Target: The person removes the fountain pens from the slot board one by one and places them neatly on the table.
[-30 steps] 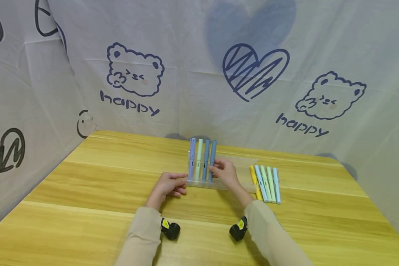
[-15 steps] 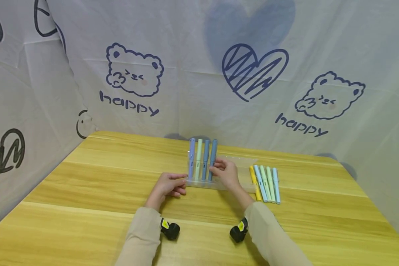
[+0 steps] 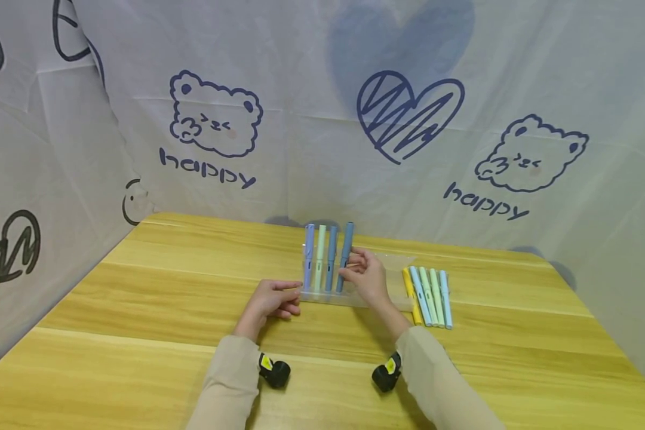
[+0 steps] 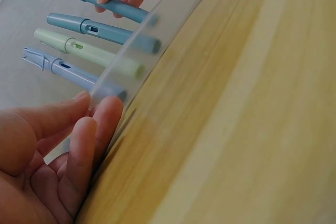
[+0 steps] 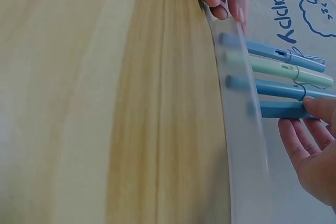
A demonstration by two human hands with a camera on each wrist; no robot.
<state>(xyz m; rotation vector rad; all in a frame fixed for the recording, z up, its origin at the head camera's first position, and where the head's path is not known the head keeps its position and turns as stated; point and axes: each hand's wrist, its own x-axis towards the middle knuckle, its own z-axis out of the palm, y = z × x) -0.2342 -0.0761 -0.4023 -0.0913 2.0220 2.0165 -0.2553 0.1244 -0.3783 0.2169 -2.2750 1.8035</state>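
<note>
A clear plastic pen stand (image 3: 398,303) stands on the table, with a lilac pen (image 3: 309,242), a pale green pen (image 3: 320,245) and a dark blue pen (image 3: 331,248) upright in a row. My right hand (image 3: 370,279) pinches a second dark blue pen (image 3: 346,242) at the right end of that row. This pen leans slightly right at its top, and its lower end is behind the stand's front lip (image 5: 244,171). Thumb and forefinger of my left hand (image 3: 271,300) pinch the stand's left front corner, as the left wrist view shows close up.
Right of the stand lie a yellow pen (image 3: 412,297) and several light blue and pale green pens (image 3: 433,297), side by side on the wooden table (image 3: 156,334). A white cloth (image 3: 312,161) with printed drawings hangs behind the table.
The top of the pen in my right hand has tilted a little to the right and risen slightly, the fingers moving with it. My left hand keeps its place on the stand's corner.
</note>
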